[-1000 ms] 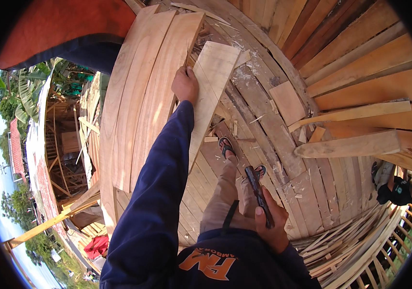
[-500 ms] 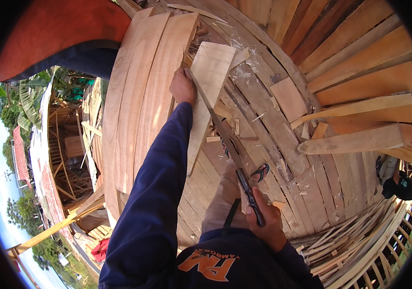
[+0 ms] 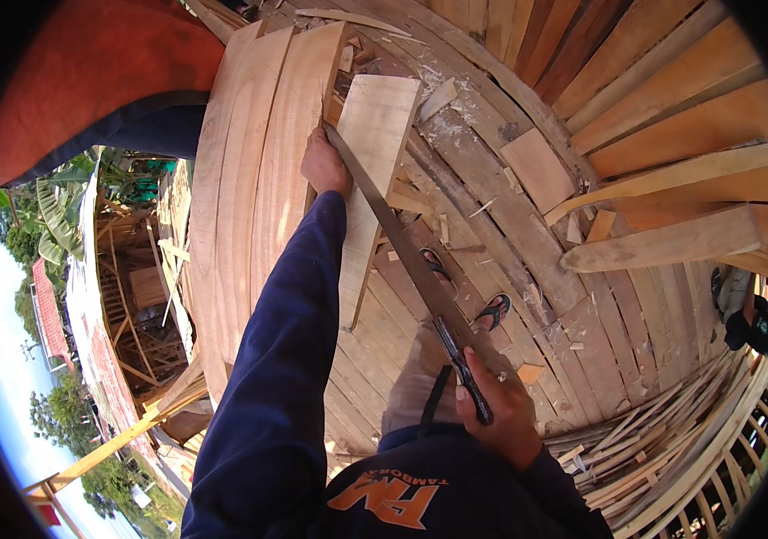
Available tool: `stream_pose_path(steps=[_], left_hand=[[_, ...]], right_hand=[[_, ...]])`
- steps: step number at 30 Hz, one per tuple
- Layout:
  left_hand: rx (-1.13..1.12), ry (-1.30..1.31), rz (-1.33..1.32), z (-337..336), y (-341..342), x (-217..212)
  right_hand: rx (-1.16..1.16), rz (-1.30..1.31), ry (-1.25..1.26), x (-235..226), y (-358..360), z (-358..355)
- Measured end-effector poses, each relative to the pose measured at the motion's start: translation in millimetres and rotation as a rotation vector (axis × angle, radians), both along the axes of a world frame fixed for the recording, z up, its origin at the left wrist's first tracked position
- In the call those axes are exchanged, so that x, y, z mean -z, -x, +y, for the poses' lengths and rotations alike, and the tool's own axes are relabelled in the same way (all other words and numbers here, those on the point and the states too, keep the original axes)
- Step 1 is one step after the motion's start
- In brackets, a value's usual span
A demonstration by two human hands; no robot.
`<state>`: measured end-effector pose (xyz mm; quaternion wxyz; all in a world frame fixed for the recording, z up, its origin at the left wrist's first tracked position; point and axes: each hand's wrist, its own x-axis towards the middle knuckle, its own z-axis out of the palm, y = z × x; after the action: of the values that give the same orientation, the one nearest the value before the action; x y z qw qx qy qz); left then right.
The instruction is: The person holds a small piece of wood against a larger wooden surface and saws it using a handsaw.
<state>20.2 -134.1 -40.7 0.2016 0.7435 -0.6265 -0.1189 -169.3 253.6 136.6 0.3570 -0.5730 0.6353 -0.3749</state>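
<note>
My right hand (image 3: 501, 404) is closed round the dark handle of a handsaw (image 3: 402, 238), low in the view near my body. The long blade slants up and to the left, and its tip reaches my left hand. My left hand (image 3: 325, 163) is closed on the right edge of a wide wooden board (image 3: 289, 135), its fingertips partly hidden. That board lies side by side with other pale planks. Beneath the blade is a shorter, pale board (image 3: 377, 126), set at a slant; I cannot tell whether the blade touches it.
Beside me at upper left is a person in orange and dark blue clothing (image 3: 105, 81). Wood offcuts (image 3: 537, 166) and shavings litter the plank floor. Curved timber pieces (image 3: 662, 250) stick out at right. Thin wood strips (image 3: 671, 449) are piled at lower right, near another person (image 3: 752, 328).
The saw has turned so that more of its blade's flat side shows. Both hands keep their holds. The whole view has shifted slightly.
</note>
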Motion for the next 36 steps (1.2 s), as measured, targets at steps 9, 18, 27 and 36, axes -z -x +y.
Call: stream_pose_path(steps=[9,18,27,36], left_hand=[[0.053,0.012,-0.105,6,4,-11],[0.044,-0.001,-0.14,4,4,-9],[0.018,0.026,-0.069,6,9,-8],[0.023,0.075,-0.022,3,0,1]], right_hand=[[-0.028,-0.084,-0.011,10,3,-12],[0.039,-0.094,-0.109,-11,7,-17],[0.011,-0.118,-0.096,-14,16,-21],[0.015,-0.11,-0.111,-31,9,-28]])
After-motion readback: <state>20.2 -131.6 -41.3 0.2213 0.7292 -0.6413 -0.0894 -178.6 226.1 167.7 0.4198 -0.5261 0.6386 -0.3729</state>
